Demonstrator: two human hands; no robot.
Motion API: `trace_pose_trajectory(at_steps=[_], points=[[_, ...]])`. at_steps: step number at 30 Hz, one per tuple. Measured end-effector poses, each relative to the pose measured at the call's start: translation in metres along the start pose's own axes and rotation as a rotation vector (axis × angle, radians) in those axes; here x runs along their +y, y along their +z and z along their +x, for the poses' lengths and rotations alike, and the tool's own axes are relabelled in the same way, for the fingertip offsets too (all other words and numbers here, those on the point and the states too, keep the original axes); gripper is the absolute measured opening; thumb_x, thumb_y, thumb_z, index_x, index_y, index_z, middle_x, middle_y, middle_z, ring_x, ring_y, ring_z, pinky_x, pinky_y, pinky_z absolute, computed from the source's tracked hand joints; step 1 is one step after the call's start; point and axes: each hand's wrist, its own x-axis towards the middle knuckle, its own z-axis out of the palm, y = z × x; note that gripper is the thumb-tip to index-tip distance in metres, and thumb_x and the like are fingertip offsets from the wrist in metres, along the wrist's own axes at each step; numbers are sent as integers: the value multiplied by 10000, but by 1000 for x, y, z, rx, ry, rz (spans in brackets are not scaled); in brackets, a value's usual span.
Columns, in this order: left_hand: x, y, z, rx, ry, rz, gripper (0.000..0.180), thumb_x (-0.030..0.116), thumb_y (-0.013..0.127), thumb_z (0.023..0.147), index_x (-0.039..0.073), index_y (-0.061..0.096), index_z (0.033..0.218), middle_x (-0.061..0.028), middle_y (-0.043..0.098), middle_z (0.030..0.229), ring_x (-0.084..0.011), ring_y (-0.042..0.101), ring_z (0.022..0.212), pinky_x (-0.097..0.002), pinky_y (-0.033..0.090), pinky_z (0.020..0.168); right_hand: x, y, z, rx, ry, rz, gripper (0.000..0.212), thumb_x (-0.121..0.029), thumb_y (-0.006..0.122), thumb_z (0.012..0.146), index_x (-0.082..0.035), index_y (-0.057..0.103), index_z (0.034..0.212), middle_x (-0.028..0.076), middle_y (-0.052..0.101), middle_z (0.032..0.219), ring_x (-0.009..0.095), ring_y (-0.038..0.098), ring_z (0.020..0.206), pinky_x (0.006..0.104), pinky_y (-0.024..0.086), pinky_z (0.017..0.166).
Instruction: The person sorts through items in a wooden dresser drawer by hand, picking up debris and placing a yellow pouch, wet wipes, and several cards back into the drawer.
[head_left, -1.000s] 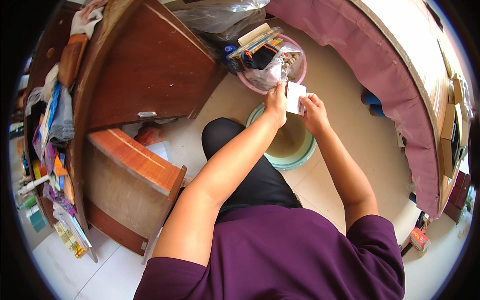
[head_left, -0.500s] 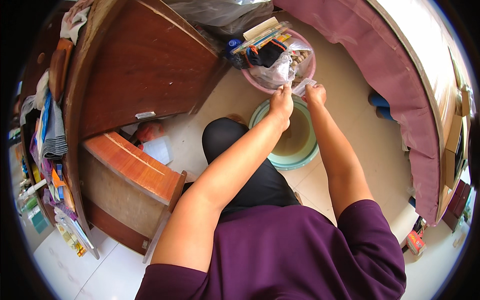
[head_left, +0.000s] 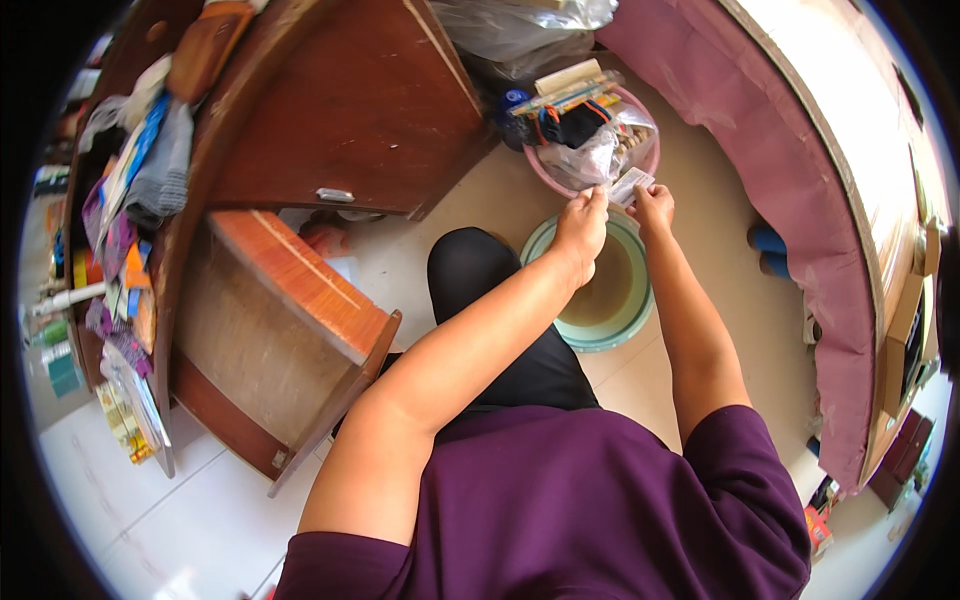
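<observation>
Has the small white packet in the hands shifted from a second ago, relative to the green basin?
Yes. The small white packet, pinched between both hands, went from above the round green plastic basin toward its far rim, reaching the edge of the pink plastic tub.

The left hand (head_left: 582, 228) and right hand (head_left: 652, 208) cover part of a small white packet (head_left: 630, 186), and its print is too small to make out. The hands and forearms hide the near rim of the green basin (head_left: 628, 310). In the pink tub (head_left: 648, 150) the things under the clear bag (head_left: 590, 160) cannot be told apart, and the clutter (head_left: 120, 200) on the desk blurs toward the picture's rim.
</observation>
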Motion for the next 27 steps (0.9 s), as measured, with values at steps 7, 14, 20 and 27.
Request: trace_pose_trajectory(at_steps=[7, 14, 20, 27], points=[[46, -42, -84, -40, 163, -5, 360, 305, 420, 921, 51, 420, 1176, -85, 480, 1112, -208, 459, 1060, -332, 382, 852, -108, 11, -126, -518, -82, 647, 124, -96, 570, 820, -45, 466, 866, 39, 559, 737, 97, 546, 582, 187, 463, 498], [78, -118, -209, -27, 397, -104, 321, 255, 448, 913, 49, 405, 1155, -70, 498, 1043, -155, 521, 930, -275, 423, 766, -197, 43, -257, -894, -311, 574, 82, -101, 516, 859, -63, 459, 904, 44, 577, 830, 93, 575, 701, 217, 483, 565], [73, -170, -295, 5, 656, -158, 259, 228, 483, 903, 48, 434, 1082, -75, 529, 967, -136, 544, 834, -245, 452, 684, -215, 93, -348, -1203, -339, 507, 100, -116, 528, 861, -61, 447, 879, 35, 564, 825, 73, 559, 685, 205, 481, 565], [55, -232, -341, 290, 803, -7, 165, 204, 528, 881, 50, 520, 939, -28, 559, 848, -98, 548, 737, -205, 430, 618, -207, 127, -415, -1383, -415, 250, 119, -118, 556, 850, -43, 469, 881, 22, 569, 760, 50, 532, 638, 169, 426, 515]])
